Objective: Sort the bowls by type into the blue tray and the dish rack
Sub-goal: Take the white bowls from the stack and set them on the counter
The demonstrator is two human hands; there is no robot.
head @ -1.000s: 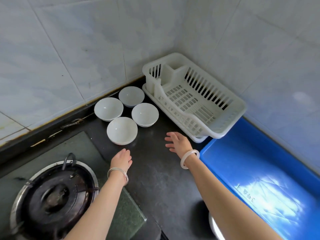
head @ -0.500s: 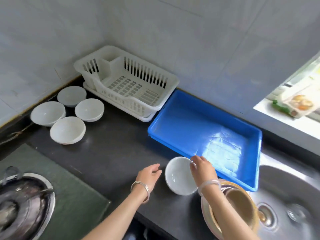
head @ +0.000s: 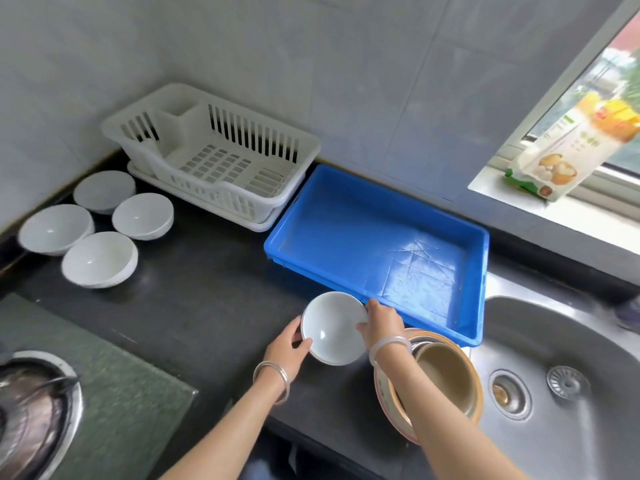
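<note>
A white bowl (head: 332, 327) tilts above the dark counter just in front of the blue tray (head: 377, 230). My right hand (head: 381, 323) pinches its right rim, and my left hand (head: 289, 348) holds its left rim. Under my right forearm sits a stack of tan and patterned bowls (head: 446, 379) beside the sink. Several white bowls (head: 98, 259) stand on the counter at the left, near the white dish rack (head: 211, 157). Both the tray and the rack hold nothing.
A steel sink (head: 561, 382) lies at the right with two drains. A gas burner (head: 31, 414) on a green glass hob is at the lower left. A food packet (head: 561, 147) leans on the window sill. Tiled walls close off the back.
My view swung right from the corner bowls to the tray and sink. My right hand picked a white bowl up off the stack, and my left hand has now taken its left rim.
</note>
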